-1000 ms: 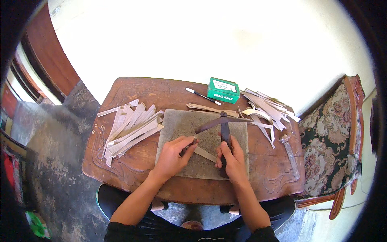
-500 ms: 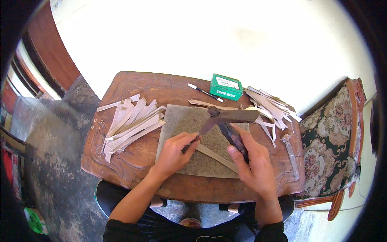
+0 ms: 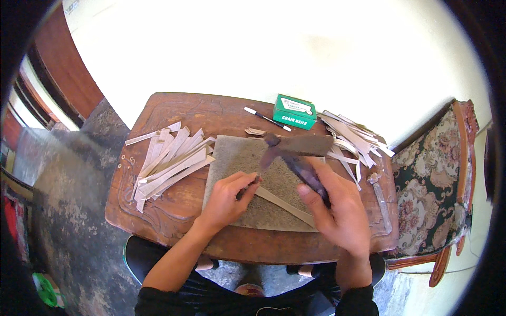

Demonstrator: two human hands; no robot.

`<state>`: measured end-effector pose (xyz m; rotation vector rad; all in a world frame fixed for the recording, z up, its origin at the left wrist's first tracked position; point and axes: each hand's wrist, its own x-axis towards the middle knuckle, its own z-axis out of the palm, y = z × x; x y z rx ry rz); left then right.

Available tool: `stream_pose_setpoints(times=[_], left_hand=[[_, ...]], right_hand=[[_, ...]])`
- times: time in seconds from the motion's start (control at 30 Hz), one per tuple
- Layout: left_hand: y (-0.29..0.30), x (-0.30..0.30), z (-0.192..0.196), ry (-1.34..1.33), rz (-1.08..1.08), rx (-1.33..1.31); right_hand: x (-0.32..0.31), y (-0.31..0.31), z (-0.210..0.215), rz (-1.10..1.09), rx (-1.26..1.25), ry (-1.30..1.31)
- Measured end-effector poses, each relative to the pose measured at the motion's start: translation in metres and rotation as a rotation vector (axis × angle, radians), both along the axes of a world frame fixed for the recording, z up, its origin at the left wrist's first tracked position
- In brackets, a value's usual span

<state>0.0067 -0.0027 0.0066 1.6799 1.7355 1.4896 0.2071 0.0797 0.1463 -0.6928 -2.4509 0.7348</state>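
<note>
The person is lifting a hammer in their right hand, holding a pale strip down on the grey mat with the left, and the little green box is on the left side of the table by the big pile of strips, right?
Not quite. The head view shows the green box at the table's far edge right of the middle, beside the right-hand strips, not the left pile. The rest holds: right hand raises the hammer, left hand pins a strip on the mat.

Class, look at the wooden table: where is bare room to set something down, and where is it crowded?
Bare wood lies along the far edge of the table, between the left pile of strips and the pen. A narrow band runs along the near edge below the grey mat. The right side is crowded with strips, and both hands fill the mat.
</note>
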Motion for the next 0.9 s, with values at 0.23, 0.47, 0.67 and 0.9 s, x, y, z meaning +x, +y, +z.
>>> stream_pose_setpoints(times=[0.23,0.47,0.67,0.9], left_hand=[[0.001,0.0,0.0,0.022,-0.002,0.013],[0.002,0.001,-0.001,0.003,0.001,0.012],[0.001,0.0,0.0,0.02,0.003,-0.029],[0.001,0.001,0.0,-0.004,0.005,0.013]], right_hand=[[-0.003,-0.004,-0.007,-0.017,-0.057,-0.042],[-0.003,-0.005,-0.017,-0.008,-0.074,-0.009],[-0.003,-0.012,-0.01,-0.091,-0.183,0.017],[-0.002,-0.014,-0.012,-0.102,-0.205,0.038]])
